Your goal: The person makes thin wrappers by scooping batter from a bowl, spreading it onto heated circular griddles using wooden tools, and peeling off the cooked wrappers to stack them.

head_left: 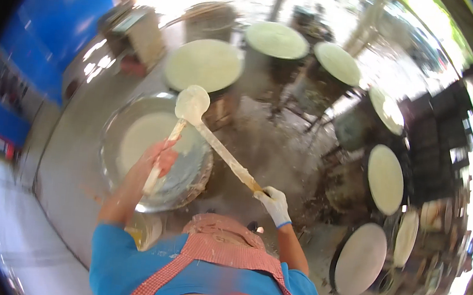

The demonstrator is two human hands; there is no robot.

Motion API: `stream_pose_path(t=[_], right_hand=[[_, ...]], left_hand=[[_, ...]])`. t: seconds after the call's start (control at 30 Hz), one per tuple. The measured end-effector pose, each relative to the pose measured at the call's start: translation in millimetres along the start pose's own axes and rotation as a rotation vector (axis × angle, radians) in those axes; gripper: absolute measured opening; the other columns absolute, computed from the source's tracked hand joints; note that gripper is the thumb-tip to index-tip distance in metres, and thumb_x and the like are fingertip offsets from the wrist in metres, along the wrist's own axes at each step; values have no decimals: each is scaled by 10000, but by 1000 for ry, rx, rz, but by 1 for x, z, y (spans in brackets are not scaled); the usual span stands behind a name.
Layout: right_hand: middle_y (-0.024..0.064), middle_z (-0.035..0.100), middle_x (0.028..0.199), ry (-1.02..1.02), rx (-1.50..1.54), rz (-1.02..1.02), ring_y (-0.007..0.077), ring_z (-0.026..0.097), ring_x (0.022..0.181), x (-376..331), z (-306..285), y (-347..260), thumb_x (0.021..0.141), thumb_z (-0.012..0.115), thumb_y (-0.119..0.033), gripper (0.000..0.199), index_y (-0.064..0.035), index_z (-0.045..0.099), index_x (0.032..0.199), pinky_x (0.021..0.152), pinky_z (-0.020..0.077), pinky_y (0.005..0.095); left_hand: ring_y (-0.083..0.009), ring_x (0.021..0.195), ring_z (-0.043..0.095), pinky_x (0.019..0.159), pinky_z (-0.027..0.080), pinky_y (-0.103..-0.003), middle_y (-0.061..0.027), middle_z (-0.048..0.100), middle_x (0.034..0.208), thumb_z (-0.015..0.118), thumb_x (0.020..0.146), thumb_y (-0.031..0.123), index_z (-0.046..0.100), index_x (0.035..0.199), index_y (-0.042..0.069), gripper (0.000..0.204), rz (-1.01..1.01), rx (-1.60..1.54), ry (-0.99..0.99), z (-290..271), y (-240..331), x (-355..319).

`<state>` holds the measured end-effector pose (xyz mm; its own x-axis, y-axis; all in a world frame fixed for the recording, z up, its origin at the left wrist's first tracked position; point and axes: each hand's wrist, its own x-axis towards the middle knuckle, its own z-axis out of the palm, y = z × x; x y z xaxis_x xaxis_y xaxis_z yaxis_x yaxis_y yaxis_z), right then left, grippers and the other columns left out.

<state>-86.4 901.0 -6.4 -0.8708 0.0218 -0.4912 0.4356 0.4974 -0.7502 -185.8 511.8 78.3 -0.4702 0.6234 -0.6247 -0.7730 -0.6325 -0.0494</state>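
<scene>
My right hand [274, 204], in a white glove, is closed round the end of a long-handled ladle [227, 157]. The ladle slants up to the left, and its round bowl is coated in pale batter. My bare left hand [161, 157] grips a pale flat stick [153, 180], whose upper end meets the underside of the ladle's bowl. Below both tools stands a wide metal basin [110, 151] with pale batter [139, 137] in it. Just beyond the bowl lies a round flat top [205, 63] covered in a pale green-white layer.
More round pale tops on dark stands curve away to the right, among them a far one [276, 40], a right one [385, 179] and a greyer near one [361, 258]. A clear tub [150, 232] sits beside the basin. Boxes [141, 37] stand by a blue wall [59, 19].
</scene>
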Motion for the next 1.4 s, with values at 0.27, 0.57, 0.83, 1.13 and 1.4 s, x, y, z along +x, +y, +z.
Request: stream_pose_path(t=[0.27, 0.57, 0.83, 1.13, 1.4], right_hand=[[128, 647, 777, 477, 360, -47, 232, 604, 703, -139, -98, 128, 835, 631, -335, 326, -61, 675, 1008, 670, 469, 349], [196, 665, 851, 966, 232, 754, 335, 648, 819, -370, 0, 281, 815, 613, -444, 405, -60, 681, 925, 712, 485, 398], [197, 648, 738, 1700, 329, 1012, 313, 640, 660, -397, -14, 293, 850, 604, -371, 347, -61, 670, 991, 625, 479, 413], [179, 648, 780, 1525, 139, 1101, 346, 637, 754, -347, -87, 310, 874, 550, -273, 292, -170, 648, 1129, 702, 491, 444], [177, 687, 844, 1710, 147, 1200, 286, 671, 751, -293, -111, 344, 845, 613, -281, 326, -88, 671, 1102, 698, 509, 371]], left_hand=[[-106, 411, 323, 346, 309, -267, 10, 359, 593, 372, 1008, 314, 534, 915, 55, 320, -375, 462, -371, 136, -165, 157], [-89, 431, 354, 372, 336, -238, 9, 350, 566, 371, 992, 196, 513, 942, 7, 242, -1270, 309, -67, 141, -427, 347], [-81, 367, 285, 296, 280, -275, 5, 325, 560, 494, 897, 110, 260, 1435, 204, 594, -775, 1690, -497, 177, -673, 393], [-387, 821, 634, 705, 500, -489, -218, 632, 924, 492, 827, 77, 304, 1445, 252, 669, 751, 2270, -1348, 90, -739, 574], [-414, 846, 613, 741, 490, -461, -197, 638, 1020, 504, 833, 80, 286, 1459, 267, 689, 544, 2271, -1355, 207, -752, 503]])
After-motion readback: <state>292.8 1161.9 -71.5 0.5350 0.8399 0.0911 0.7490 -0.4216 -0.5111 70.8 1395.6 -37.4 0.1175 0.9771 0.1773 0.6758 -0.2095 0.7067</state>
